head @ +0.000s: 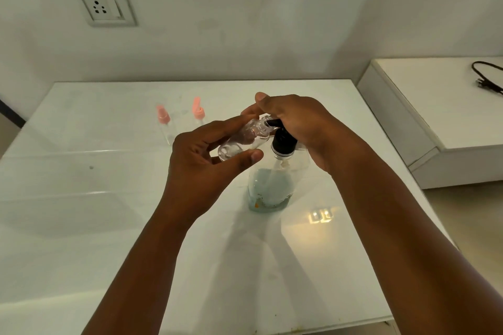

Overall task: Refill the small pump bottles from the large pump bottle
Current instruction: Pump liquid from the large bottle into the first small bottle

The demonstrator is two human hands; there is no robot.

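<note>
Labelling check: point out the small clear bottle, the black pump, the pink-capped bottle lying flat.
small clear bottle [239, 141], head view, its body.
black pump [283, 141], head view, its collar.
pink-capped bottle [163, 115], head view, its cap.

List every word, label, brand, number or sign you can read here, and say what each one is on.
No readable text anywhere.
Large pump bottle: specks of colour near the base, no legible label.
Small clear bottle, held by the left hand: no print visible.
Two pink pump tops: plain.
Wall socket: no markings legible.
</note>
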